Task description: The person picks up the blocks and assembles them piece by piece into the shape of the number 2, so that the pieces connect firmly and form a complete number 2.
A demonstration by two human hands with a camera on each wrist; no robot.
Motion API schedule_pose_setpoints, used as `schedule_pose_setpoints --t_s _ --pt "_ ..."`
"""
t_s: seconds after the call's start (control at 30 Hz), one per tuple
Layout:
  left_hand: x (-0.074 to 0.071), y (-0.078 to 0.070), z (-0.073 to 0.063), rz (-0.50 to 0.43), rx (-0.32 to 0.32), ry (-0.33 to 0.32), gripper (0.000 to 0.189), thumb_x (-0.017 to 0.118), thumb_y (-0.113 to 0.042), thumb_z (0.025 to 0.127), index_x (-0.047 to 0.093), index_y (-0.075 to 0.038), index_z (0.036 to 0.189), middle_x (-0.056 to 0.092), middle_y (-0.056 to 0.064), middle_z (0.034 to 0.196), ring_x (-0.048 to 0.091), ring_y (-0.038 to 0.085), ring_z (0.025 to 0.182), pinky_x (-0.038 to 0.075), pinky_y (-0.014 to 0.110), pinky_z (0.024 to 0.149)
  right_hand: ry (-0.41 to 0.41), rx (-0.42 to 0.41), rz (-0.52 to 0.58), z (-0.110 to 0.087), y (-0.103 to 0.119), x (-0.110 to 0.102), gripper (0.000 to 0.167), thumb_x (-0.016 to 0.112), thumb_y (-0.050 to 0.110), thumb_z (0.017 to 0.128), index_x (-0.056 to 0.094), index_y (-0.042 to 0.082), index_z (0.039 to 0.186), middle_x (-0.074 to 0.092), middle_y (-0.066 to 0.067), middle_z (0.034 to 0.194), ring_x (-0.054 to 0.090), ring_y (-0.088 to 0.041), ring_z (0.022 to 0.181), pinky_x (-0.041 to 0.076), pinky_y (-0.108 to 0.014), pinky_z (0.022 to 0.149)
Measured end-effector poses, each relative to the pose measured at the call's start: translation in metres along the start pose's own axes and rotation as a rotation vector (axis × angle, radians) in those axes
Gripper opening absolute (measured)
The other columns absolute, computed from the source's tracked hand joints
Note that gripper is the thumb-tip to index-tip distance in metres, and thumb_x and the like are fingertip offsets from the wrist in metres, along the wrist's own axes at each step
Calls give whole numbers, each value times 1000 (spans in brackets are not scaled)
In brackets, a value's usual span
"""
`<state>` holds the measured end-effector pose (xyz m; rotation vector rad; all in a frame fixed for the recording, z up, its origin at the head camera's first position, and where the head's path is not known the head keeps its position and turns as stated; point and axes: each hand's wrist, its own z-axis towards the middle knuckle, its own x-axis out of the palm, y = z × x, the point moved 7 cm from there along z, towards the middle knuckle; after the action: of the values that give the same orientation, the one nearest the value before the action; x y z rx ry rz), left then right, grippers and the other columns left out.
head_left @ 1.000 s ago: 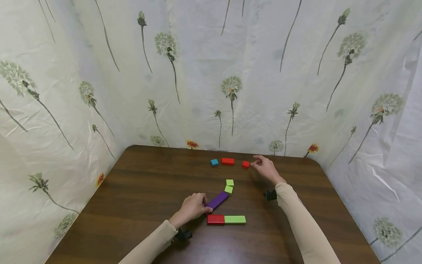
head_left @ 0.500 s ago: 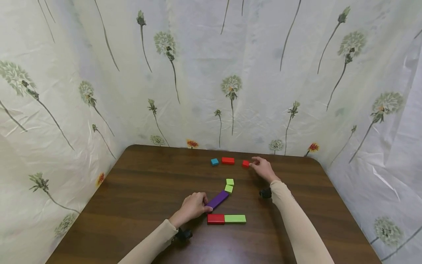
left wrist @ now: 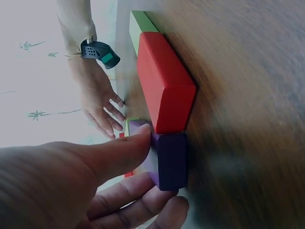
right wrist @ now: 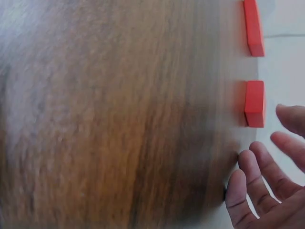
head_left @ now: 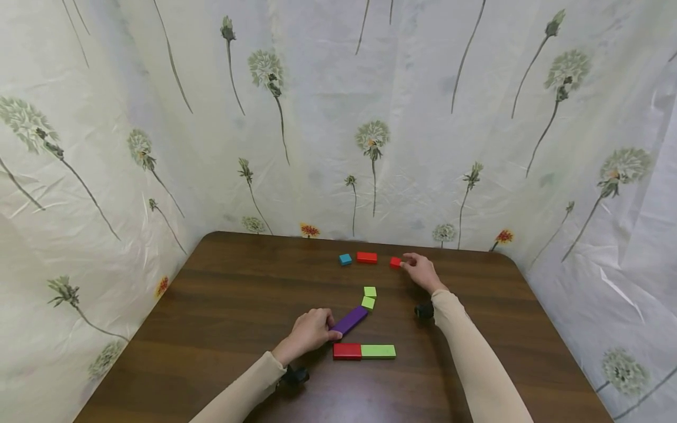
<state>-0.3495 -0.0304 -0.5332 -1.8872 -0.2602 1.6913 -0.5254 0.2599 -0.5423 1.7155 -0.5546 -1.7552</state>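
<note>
My left hand pinches the near end of a long purple block, thumb on one side and fingers on the other. In the left wrist view that purple block lies close beside a red block. At the back of the table, my right hand is just to the right of a small red block. Its fingers are relaxed and spread, with the fingertips near the block. The right wrist view shows the small red block standing apart from the thumb and index finger.
Two light-green cubes lie off the purple block's far end. In front, a red block and a long green block join end to end. A red block and a blue block sit near the back edge. Floral curtain surrounds the table.
My right hand has moved slightly left, closer to the small red block. My left hand stays on the purple block, and the blocks keep their places.
</note>
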Motion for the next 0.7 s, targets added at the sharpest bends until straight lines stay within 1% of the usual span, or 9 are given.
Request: schedule_pose_setpoints --t_s 0.23,0.33,0.53,0.7 --pt "-2 -1 -1 -4 2 -4 29 79 -35 79 64 -10 86 58 -5 73 47 9 61 37 27 57 6 -18 -29 2 2 6 40 56 21 98 54 1 133 63 -23 120 59 -37 109 46 -50 89" --pt "-2 -1 -1 -9 2 -4 29 79 -35 79 64 -10 86 58 -5 73 47 9 61 37 27 57 5 -7 -29 2 2 7 40 57 22 98 55 3 132 63 -22 122 58 -37 111 45 -51 92" --pt "-2 -2 -3 -17 -1 3 29 79 -34 79 64 -10 86 57 -5 72 46 10 61 37 27 57 11 6 -36 1 1 10 37 56 22 98 56 5 132 63 -21 123 58 -37 112 44 -52 93" --pt "-2 -3 -3 -18 -1 1 28 79 -34 79 63 -11 84 57 -5 71 46 9 60 36 26 57 -13 20 -57 2 0 9 35 56 23 98 58 10 131 64 -17 123 59 -35 111 44 -52 92"
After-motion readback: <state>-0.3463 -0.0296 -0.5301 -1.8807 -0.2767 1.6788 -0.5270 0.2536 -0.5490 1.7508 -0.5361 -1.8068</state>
